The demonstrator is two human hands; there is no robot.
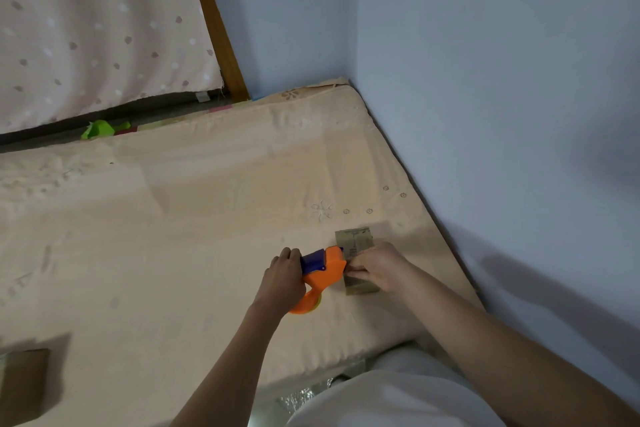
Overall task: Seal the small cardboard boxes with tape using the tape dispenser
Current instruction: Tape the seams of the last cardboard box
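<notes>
Nearest you, white fabric [398, 399] fills the bottom edge, and your two bare forearms reach out from it over a mattress [173, 218] covered in pale peach cloth with faint embroidered flowers. Your left hand [282, 282] wraps its fingers round the handle of the orange and blue tape dispenser [323, 270], whose head meets the near-left edge of a small cardboard box [356, 253]. The box lies flat on the mattress, near its right side. Your right hand [375, 269] rests on top of the box, fingers bent and pressing down by the dispenser's head; you cannot tell whether they pinch anything. A second brown box [22, 385] sits at the lower left corner of the mattress. Pale blue walls [485, 80] meet in a corner behind the bed. On the left hangs a spotted pinkish curtain [97, 28] beside a wooden post [214, 24], with something bright green [100, 129] below it.
</notes>
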